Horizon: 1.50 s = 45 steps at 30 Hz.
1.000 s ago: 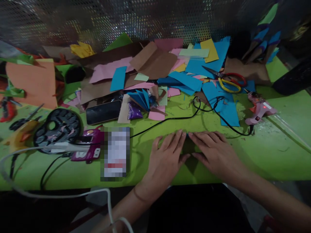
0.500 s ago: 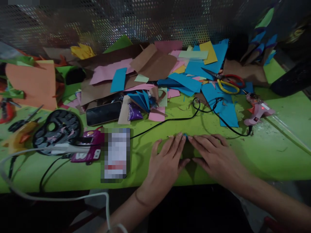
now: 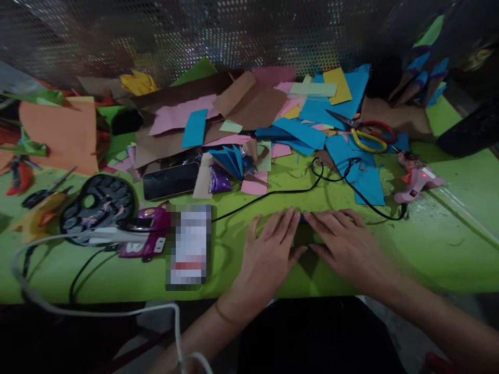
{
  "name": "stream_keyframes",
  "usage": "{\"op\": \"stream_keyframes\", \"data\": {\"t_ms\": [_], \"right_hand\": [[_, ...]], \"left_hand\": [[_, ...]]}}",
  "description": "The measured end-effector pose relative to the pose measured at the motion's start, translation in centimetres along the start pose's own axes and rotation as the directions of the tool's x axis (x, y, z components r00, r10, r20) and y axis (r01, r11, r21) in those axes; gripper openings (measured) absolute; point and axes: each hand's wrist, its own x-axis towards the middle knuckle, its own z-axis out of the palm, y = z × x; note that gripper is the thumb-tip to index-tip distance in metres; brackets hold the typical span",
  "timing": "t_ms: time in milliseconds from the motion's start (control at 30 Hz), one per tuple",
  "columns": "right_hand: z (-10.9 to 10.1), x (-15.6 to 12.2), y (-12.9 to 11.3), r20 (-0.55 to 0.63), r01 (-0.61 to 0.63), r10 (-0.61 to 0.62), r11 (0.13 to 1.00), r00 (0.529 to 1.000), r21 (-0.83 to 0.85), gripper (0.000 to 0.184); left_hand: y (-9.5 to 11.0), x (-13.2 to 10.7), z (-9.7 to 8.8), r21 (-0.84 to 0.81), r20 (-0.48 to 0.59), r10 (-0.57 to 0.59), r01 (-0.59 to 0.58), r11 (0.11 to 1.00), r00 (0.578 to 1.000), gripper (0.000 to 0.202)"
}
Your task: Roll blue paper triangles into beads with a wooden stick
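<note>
My left hand [image 3: 268,249] and my right hand [image 3: 343,244] lie flat, side by side, on the green table [image 3: 429,249] near its front edge. Their fingers are stretched out and the fingertips almost touch. Both press down on a dark green piece of paper [image 3: 306,236], most of which the hands hide. A black cord [image 3: 273,195] runs just beyond my fingertips.
A pink glue gun [image 3: 415,179] lies to the right, red and yellow scissors [image 3: 364,130] behind it. Scraps of blue, pink and brown paper [image 3: 249,109] pile up at the back. A phone [image 3: 169,180], a black round tray [image 3: 97,205] and a white cable [image 3: 97,311] sit on the left.
My hands stay flat on the green paper and have barely shifted. The view has drifted slightly.
</note>
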Motion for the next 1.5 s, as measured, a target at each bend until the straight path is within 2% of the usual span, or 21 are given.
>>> {"op": "stream_keyframes", "data": {"t_ms": [133, 300, 467, 600, 800, 933, 1100, 1267, 1500], "right_hand": [[0.1, -0.1, 0.0, -0.013, 0.036, -0.036, 0.999, 0.999, 0.005, 0.047], [0.2, -0.1, 0.0, -0.005, 0.004, -0.004, 1.0, 1.0, -0.007, 0.046], [0.2, -0.3, -0.2, -0.007, 0.034, -0.034, 0.999, 0.999, 0.0, 0.048], [0.4, 0.4, 0.5, 0.002, -0.018, 0.018, 0.999, 1.0, 0.031, 0.044], [0.7, -0.1, 2.3, -0.123, -0.105, 0.124, 0.983, 0.985, 0.149, 0.048], [0.8, -0.4, 2.6, -0.144, -0.135, 0.157, 0.979, 0.977, 0.153, 0.041], [1.0, -0.2, 2.7, -0.148, -0.128, 0.147, 0.983, 0.978, 0.135, 0.03], [1.1, -0.2, 2.8, -0.146, -0.122, 0.14, 0.985, 0.979, 0.122, 0.022], [1.1, -0.1, 2.6, -0.136, -0.122, 0.134, 0.988, 0.982, 0.092, 0.015]], "left_hand": [[0.0, -0.1, -0.1, 0.004, -0.001, 0.018, -0.018, 1.0, 1.0, 0.054], [0.1, -0.1, -0.1, 0.007, -0.014, 0.013, -0.013, 1.0, 1.0, 0.053], [0.1, -0.4, -0.1, -0.015, -0.009, 0.024, -0.024, 1.0, 1.0, 0.054], [-0.2, 0.9, -0.3, -0.059, -0.003, -0.003, 0.003, 0.998, 1.0, 0.054], [-1.0, 1.8, -0.3, -0.112, -0.073, -0.066, 0.057, 0.992, 0.995, 0.052], [-1.5, 1.5, -0.2, -0.125, -0.116, -0.115, 0.1, 0.987, 0.987, 0.052], [-1.8, 2.4, -0.5, -0.224, -0.088, -0.102, 0.08, 0.971, 0.991, 0.051], [-1.4, 3.3, -0.6, -0.295, -0.079, -0.078, 0.052, 0.954, 0.994, 0.032], [-1.0, 3.1, 0.4, -0.303, -0.15, -0.17, 0.119, 0.945, 0.974, 0.025]]}}
